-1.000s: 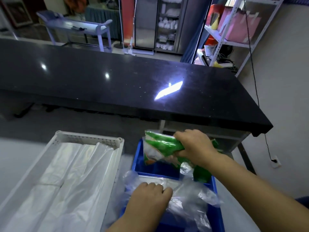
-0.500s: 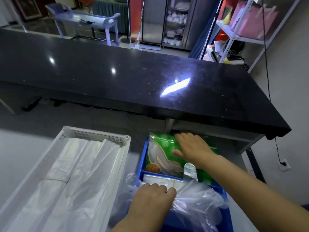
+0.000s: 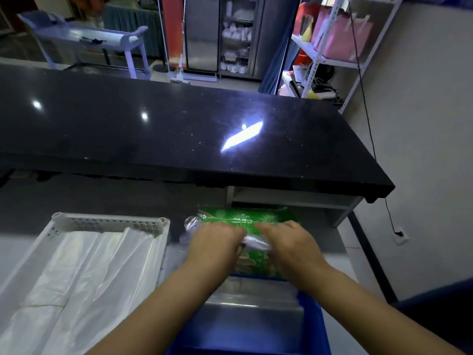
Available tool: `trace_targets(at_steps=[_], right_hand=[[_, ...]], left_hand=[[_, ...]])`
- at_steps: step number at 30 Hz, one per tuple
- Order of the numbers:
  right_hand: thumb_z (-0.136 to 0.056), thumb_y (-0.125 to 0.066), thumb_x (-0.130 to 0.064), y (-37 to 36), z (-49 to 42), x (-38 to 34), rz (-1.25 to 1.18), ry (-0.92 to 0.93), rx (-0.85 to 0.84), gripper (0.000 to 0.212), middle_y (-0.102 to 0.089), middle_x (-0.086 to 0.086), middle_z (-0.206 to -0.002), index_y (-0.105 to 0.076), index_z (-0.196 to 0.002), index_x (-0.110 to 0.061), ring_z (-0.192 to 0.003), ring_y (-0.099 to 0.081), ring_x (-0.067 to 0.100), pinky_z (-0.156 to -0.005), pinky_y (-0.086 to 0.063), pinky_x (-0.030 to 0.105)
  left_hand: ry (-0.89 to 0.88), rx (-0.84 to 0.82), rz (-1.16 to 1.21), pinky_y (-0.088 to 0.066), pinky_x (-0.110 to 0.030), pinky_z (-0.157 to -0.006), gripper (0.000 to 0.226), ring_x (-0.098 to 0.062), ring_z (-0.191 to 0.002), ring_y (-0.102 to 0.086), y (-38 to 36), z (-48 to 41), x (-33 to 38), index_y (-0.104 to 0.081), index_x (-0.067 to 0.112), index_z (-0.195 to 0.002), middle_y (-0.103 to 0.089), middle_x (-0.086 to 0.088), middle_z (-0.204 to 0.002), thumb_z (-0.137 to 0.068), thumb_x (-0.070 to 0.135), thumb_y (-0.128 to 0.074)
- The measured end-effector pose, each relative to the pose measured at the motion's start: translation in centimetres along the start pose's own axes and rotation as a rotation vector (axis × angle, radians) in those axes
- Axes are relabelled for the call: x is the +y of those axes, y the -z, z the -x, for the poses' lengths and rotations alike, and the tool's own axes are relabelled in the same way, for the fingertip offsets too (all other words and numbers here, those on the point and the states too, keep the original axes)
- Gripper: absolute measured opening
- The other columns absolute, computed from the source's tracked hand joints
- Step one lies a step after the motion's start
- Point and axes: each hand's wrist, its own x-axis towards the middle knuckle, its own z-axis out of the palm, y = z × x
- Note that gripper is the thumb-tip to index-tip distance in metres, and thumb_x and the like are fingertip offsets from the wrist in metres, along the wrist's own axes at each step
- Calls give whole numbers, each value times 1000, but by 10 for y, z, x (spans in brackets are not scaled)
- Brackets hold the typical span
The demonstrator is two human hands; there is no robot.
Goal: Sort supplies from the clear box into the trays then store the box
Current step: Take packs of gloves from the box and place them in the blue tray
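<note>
A blue tray lies in front of me with flat clear plastic packs in it. At its far end sits a green printed packet with crumpled clear plastic bags on it. My left hand and my right hand both press down on the clear plastic and the green packet, fingers curled over them. To the left stands a white perforated tray filled with folded white plastic bags. No clear box is in view.
A raised black stone counter runs across behind the trays, its right end overhanging a grey shelf. A white metal rack with pink bags stands at the back right, and a cable hangs down the right wall.
My left hand has moved forward from the near clear bags up to the green packet. The right hand laid the green packet down in the blue tray's far end and now presses on it.
</note>
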Motion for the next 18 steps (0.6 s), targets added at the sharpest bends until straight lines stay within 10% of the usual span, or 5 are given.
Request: trace_targets(at_steps=[3,9,14,18], right_hand=[[-61,-82,-1,-16,5,12,-16,-25,230,21,-63,6,-59,-68,-75,-7,-50,-57,24,-53,-51,33],[-50,-73,9,-46,24,9,-79,-57,76,28,-59,2,-56,-62,-65,-12,-51,-53,22,-55,-45,26],[-81,-53,-9,-50,30,8,-183,-195,-280,11,-66,8,-94,-60,-89,-13,-83,-52,29,-66,-22,28],[-87,-54,-45,-43,29,12,-210,-269,-420,23,-65,7,-91,-51,-80,-23,-89,-54,27,-70,-24,28]], left_hand=[[-48,65,4,-45,-32,-66,25,-29,-77,-65,-2,-3,-4,-70,18,-88,-71,-4,-80,-65,25,-75],[-83,76,-25,-47,-35,-88,75,-23,-92,-67,-36,30,-18,-67,12,-112,-71,-3,-105,-45,40,-88],[-319,47,-19,-52,-24,-75,37,-18,-78,-69,-56,34,-23,-72,19,-94,-73,3,-88,-57,23,-74],[-98,-243,68,-39,-31,-61,13,-29,-86,-62,-59,28,-21,-57,21,-94,-66,-7,-92,-82,21,-50]])
